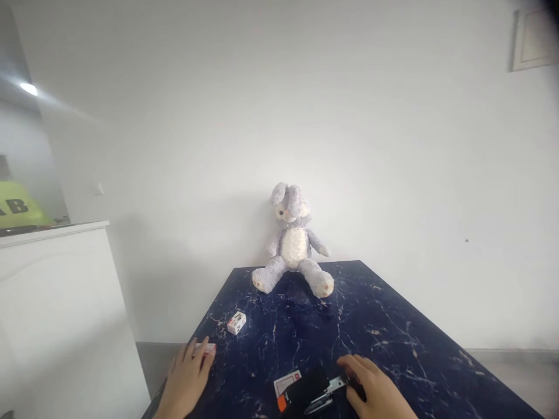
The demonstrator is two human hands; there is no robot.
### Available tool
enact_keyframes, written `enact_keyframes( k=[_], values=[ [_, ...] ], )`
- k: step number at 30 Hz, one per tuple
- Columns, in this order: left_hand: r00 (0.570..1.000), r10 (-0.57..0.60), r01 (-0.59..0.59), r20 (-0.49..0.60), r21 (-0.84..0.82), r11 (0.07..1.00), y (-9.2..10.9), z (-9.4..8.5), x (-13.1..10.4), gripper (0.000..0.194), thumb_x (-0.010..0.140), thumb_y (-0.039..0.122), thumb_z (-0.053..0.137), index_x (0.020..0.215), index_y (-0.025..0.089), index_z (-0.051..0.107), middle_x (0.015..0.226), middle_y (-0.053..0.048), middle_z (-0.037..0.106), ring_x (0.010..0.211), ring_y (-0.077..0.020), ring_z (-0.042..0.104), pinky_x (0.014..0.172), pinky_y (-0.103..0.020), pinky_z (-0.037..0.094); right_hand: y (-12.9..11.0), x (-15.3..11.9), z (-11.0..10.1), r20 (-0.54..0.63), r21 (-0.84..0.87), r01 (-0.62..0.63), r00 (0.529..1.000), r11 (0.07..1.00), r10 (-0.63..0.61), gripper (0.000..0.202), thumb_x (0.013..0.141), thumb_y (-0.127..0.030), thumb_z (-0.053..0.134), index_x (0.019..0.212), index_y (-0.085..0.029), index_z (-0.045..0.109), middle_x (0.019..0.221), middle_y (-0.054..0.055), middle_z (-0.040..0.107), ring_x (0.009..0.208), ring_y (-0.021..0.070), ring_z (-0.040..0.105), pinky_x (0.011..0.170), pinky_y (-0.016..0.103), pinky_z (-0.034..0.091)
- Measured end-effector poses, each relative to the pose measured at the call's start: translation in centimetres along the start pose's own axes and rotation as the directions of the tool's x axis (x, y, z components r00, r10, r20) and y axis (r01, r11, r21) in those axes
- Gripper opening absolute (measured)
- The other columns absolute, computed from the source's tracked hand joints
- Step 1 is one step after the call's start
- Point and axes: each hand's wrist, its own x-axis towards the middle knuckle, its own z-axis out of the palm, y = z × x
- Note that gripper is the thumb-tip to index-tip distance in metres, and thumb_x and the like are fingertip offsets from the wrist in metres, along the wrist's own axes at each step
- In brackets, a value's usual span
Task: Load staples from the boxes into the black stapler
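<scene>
My left hand (187, 372) rests at the left edge of the dark blue marbled table (371, 320), fingers spread over a small red and white box (206, 348) that shows partly beneath them. A little farther back sits a small white box (236, 323) with dark and red print. Near the front edge, my right hand (371, 384) has its thumb and fingers around the metal end of a black stapler-like tool (308, 391) with an orange tip. Partly under that tool lies a white card or packet (286, 381) with red print.
A grey and white plush rabbit (294, 247) sits at the table's back edge against the white wall. To the left stands a white counter (56, 291) with a yellow-green item (21, 206) on it.
</scene>
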Motion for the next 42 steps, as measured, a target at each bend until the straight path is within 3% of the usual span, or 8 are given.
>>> enact_keyframes(
  k=[6,10,16,23,29,33,37,42],
  values=[
    [0.964,0.175,-0.141,0.202,-0.174,0.975,10.9,2.9,-3.4,0.054,0.100,0.051,0.028,0.149,0.033,0.042,0.160,-0.001,0.033,0.149,-0.0273,0.029,0.121,-0.052,0.025,-2.1,-0.7,0.6,0.053,-0.042,-0.120,0.991,0.992,0.122,0.052,0.082,-0.026,0.050,0.133,-0.025,0.059,0.127,0.010,0.065,0.118,0.0292,0.060,0.100,0.040,0.046],
    [0.958,0.204,-0.172,0.201,-0.166,0.971,14.6,4.1,-4.5,0.054,0.101,0.045,0.028,0.152,0.030,0.037,0.164,-0.004,0.022,0.149,-0.0327,0.026,0.118,-0.056,0.030,-4.2,-1.1,1.8,0.128,0.011,-0.113,0.986,0.994,0.110,0.072,0.078,-0.034,0.056,0.147,-0.016,0.046,0.126,0.015,0.065,0.117,0.0327,0.059,0.099,0.040,0.046],
    [0.967,0.224,-0.207,0.125,-0.134,0.969,15.1,4.4,-4.9,0.053,0.100,0.037,0.031,0.150,0.025,0.042,0.164,-0.009,0.022,0.148,-0.0384,0.025,0.117,-0.060,0.027,-5.2,-0.9,4.6,0.102,0.099,-0.090,0.992,0.991,0.080,0.096,0.075,-0.033,0.057,0.157,-0.007,0.014,0.114,0.016,0.068,0.104,0.0277,0.064,0.091,0.033,0.049],
    [0.942,0.295,-0.246,0.159,-0.270,0.931,15.2,3.7,-5.2,0.054,0.097,0.043,0.040,0.148,0.026,0.046,0.163,-0.011,0.026,0.147,-0.0418,0.027,0.114,-0.065,0.027,-4.0,-0.3,4.7,0.108,0.232,-0.053,0.994,0.971,0.029,0.083,0.084,-0.032,0.048,0.157,-0.011,0.015,0.115,0.015,0.070,0.106,0.0279,0.068,0.088,0.034,0.051],
    [0.973,-0.096,0.063,-0.210,-0.158,0.985,12.6,0.0,2.0,0.050,0.100,0.036,0.034,0.140,0.013,0.055,0.152,-0.019,0.044,0.142,-0.0376,0.036,0.115,-0.057,0.028,-1.9,1.1,4.3,0.088,0.202,-0.001,0.996,0.979,-0.017,0.070,0.081,-0.026,0.053,0.148,-0.016,0.040,0.132,0.014,0.063,0.125,0.0259,0.059,0.107,0.034,0.043],
    [0.995,-0.038,0.018,-0.091,-0.207,0.978,11.6,-1.0,5.9,0.042,0.095,0.027,0.041,0.123,0.008,0.067,0.120,-0.020,0.068,0.117,-0.0354,0.060,0.107,-0.053,0.040,-1.4,0.7,2.3,0.178,0.234,0.028,0.981,0.972,-0.071,0.067,0.071,-0.017,0.059,0.137,-0.022,0.054,0.125,0.009,0.067,0.118,0.0233,0.063,0.102,0.030,0.046],
    [0.966,0.256,-0.224,0.027,-0.399,0.889,13.3,0.4,3.1,0.046,0.100,0.044,0.033,0.116,0.027,0.072,0.118,-0.004,0.072,0.117,-0.0244,0.061,0.109,-0.038,0.043,-2.4,-0.3,0.6,0.060,0.284,0.101,0.991,0.954,-0.123,0.048,0.082,-0.022,0.054,0.130,-0.025,0.059,0.122,0.007,0.065,0.113,0.0213,0.062,0.101,0.029,0.045],
    [0.934,0.329,-0.154,0.141,-0.671,0.725,15.0,0.4,-3.2,0.056,0.101,0.056,0.020,0.132,0.035,0.062,0.143,0.000,0.056,0.140,-0.0267,0.042,0.117,-0.046,0.036,-2.9,-0.6,0.5,0.052,0.287,0.138,0.986,0.948,-0.160,0.021,0.081,-0.018,0.052,0.096,-0.021,0.066,0.100,0.005,0.068,0.101,0.0214,0.060,0.089,0.029,0.044]
  ],
)
